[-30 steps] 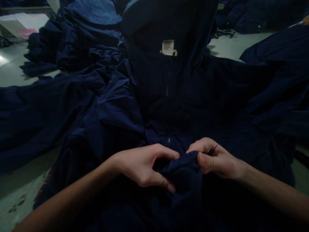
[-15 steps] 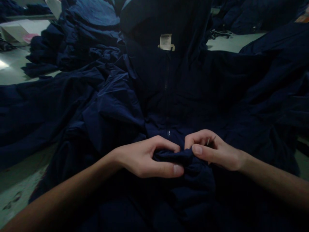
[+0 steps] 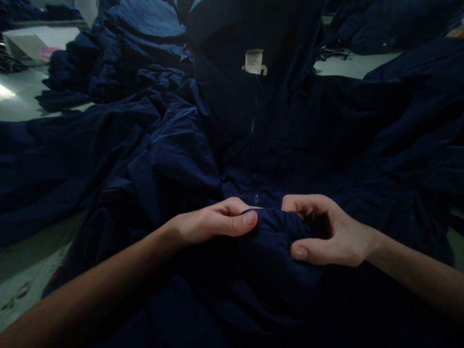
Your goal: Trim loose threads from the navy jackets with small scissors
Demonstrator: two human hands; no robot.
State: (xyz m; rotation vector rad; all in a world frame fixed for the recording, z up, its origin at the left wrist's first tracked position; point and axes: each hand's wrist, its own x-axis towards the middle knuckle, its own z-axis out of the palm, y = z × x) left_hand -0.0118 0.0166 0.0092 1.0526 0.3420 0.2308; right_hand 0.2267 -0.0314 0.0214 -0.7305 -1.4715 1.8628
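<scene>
A dark navy hooded jacket (image 3: 232, 145) lies spread in front of me, with a zipper (image 3: 253, 125) down its middle and a white label (image 3: 254, 61) at the neck. My left hand (image 3: 217, 220) pinches a bunched fold of its lower front, thumb on top and fingers behind the cloth. Close to its right, my right hand (image 3: 333, 232) is curled round the same fold, index finger behind it and thumb lower on the near side. Small dark pointed shapes show within the right palm; I cannot make out what they are.
More dark blue garments (image 3: 145, 29) are heaped behind the jacket at the left, with others (image 3: 384, 24) at the far right. A pale box (image 3: 39, 41) stands at the back left beside something pink. The pale table surface (image 3: 25, 285) shows at the lower left.
My left thumb has moved up and left, closing on the fold's upper edge. The right thumb has gone down, widening its gap from the index finger. The bunched cloth looks smoother and fuller.
</scene>
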